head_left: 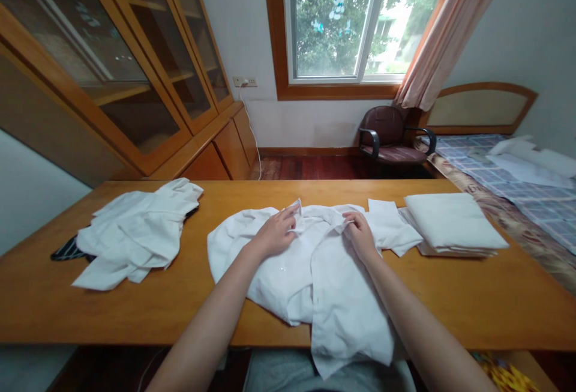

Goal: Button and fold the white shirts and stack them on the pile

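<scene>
A white button-up shirt [288,284] lies spread and wrinkled across the middle of the table, its lower end hanging over the front edge. My left hand [275,233] is closed on the shirt near the left side of the collar, where a white corner sticks up past the fingers. On the other side of the collar, my right hand [360,235] pinches the fabric between thumb and fingers. One sleeve [391,224] of the shirt stretches right, towards a folded white stack.
Folded white cloths [454,221] are stacked on the table's right. A loose heap of white garments [135,230] with a dark striped piece [67,251] lies left. Beyond the wooden table [202,314] stand a glass-door cabinet [198,122], an armchair [391,134] and a bed [517,170].
</scene>
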A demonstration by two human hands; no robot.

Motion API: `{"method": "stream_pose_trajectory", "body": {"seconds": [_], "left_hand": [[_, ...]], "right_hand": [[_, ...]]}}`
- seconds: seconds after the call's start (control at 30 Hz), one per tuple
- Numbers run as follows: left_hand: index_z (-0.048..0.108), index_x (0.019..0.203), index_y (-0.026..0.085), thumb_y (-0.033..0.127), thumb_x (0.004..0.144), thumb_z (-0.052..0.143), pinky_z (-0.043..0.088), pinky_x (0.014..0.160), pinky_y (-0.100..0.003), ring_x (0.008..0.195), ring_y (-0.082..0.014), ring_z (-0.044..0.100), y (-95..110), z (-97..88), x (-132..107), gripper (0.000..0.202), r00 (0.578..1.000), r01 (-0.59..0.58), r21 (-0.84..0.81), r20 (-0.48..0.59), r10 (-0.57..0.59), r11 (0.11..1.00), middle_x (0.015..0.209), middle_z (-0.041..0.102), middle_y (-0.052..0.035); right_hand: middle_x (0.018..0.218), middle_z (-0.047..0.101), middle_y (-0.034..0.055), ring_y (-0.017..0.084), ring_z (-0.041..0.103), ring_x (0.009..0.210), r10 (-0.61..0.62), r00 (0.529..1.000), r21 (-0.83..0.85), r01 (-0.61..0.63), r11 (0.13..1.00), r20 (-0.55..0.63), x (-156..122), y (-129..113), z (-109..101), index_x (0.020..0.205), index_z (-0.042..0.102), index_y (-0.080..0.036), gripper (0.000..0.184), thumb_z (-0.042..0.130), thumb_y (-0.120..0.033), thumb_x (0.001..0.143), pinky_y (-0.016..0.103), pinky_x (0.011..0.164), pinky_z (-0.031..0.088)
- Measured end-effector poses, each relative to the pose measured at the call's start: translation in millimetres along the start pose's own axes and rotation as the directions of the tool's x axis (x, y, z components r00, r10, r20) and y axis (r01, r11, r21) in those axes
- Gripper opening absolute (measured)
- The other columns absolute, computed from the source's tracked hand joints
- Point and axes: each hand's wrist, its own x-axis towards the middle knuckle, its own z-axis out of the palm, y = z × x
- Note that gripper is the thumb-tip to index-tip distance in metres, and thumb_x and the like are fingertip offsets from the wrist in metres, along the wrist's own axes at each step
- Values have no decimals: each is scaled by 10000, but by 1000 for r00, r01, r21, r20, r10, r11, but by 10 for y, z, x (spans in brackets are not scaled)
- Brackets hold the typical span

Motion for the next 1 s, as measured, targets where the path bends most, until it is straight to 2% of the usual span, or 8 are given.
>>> {"method": "stream_pose_trajectory", "body": {"seconds": [0.1, 0.23, 0.4, 0.5, 0.6, 0.8, 0.9, 1.0], "left_hand": [[627, 831, 215, 235, 844, 577, 444, 1071, -455, 1263, -259, 541, -35, 0, -21, 55, 1000, -5, -28, 24, 6, 1000, 1440, 532, -68], [641, 861, 203, 296, 947, 477, 449, 1065, -439, 1203, -238, 579, -97, 42, -1, 207, 999, 26, -79, 33, -24, 997, 1329, 610, -88], [592, 996, 200, 204, 909, 508, 551, 876, -352, 979, -186, 651, -142, 108, 31, 121, 976, 115, -181, -160, -145, 977, 1251, 572, -104], [507, 1245, 235, 132, 840, 551, 567, 757, -307, 766, -110, 640, -179, 132, 51, 420, 921, 203, -214, -291, -261, 956, 1413, 420, -119], [430, 1382, 275, 116, 811, 578, 560, 735, -298, 685, -86, 605, -223, 140, 66, 611, 922, 251, -183, -254, -292, 951, 1399, 436, -96], [700, 1013, 252, 174, 805, 642, 476, 951, -452, 1014, -260, 558, -168, 96, 26, 230, 978, 131, 82, -171, -116, 988, 1101, 610, -73], [694, 865, 237, 259, 809, 673, 411, 1025, -537, 1106, -306, 515, -74, 54, -4, 63, 990, 80, 131, -127, -64, 988, 1137, 629, -81], [649, 802, 223, 278, 853, 620, 245, 1155, -609, 1286, -319, 439, -20, 34, 7, 80, 996, 13, 128, -85, -2, 992, 1221, 626, -76]], "right_hand": [[1023, 624, 70, 249, 553, 1035, 2, 1000, 16, -2, 1000, -3, 2, 25, 2, 729, 580, -225, 129, 466, -167, 743, 436, 979, 413], [1014, 599, 72, 253, 540, 1033, -26, 1000, -1, 26, 1000, -1, 6, 13, 37, 688, 586, -220, 139, 478, -135, 711, 454, 987, 399], [1008, 589, 66, 253, 533, 1022, -82, 997, -35, 82, 996, 11, 4, -51, 40, 657, 573, -219, 149, 492, -112, 720, 467, 976, 397], [1023, 577, 66, 249, 533, 1030, -97, 995, -29, 97, 995, 6, 13, -117, 9, 666, 566, -219, 156, 483, -103, 728, 454, 950, 425], [1034, 563, 76, 253, 536, 1042, -102, 995, -20, 102, 995, 19, 37, -181, -19, 718, 592, -216, 149, 482, -122, 752, 423, 871, 475], [1063, 544, 96, 261, 541, 1058, -97, 994, -82, 101, 992, 49, 85, -198, -23, 844, 641, -220, 181, 492, -142, 777, 398, 794, 524], [1084, 534, 91, 253, 530, 1065, -143, 985, -210, 159, 965, 92, 73, -158, -12, 848, 653, -214, 216, 494, -101, 756, 433, 880, 506], [1141, 551, 93, 264, 504, 1084, -190, 970, -378, 234, 896, 150, 27, -161, -9, 812, 650, -215, 252, 506, -28, 722, 484, 952, 462]]}}
